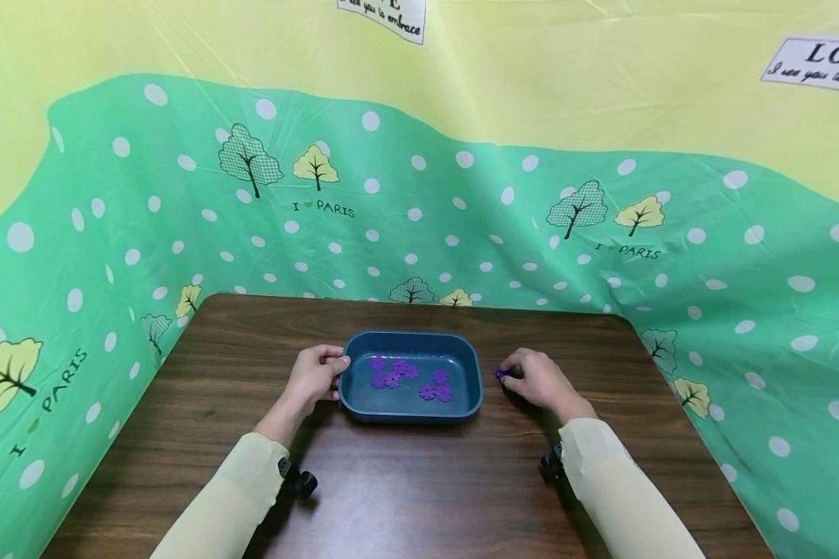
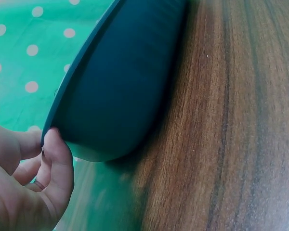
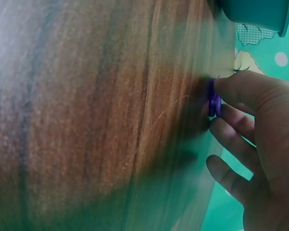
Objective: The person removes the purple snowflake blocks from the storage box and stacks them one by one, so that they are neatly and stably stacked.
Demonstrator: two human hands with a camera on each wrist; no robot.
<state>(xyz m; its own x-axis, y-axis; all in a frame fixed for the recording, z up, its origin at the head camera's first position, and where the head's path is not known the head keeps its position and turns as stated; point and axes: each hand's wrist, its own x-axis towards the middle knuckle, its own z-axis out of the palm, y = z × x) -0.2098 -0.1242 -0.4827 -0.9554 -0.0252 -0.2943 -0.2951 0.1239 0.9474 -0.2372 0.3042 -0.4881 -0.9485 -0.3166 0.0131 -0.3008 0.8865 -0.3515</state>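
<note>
Right hand (image 1: 541, 380) pinches purple pieces (image 3: 215, 102), left hand (image 1: 315, 373) grips the blue tray (image 1: 412, 416) toward the surface's (image 1: 419, 489) far edge. Purple flowers (image 1: 392, 380) inside seem done, pinched ones aren't imo.

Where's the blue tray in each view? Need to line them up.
Head: blue tray just below centre, between the hands.
Left wrist: upper middle, cut off at the top, its rim pinched by the left hand.
Right wrist: top right corner, partly cropped.
Shared landmark: dotted green cloth, seen beyond the table in all three.
</note>
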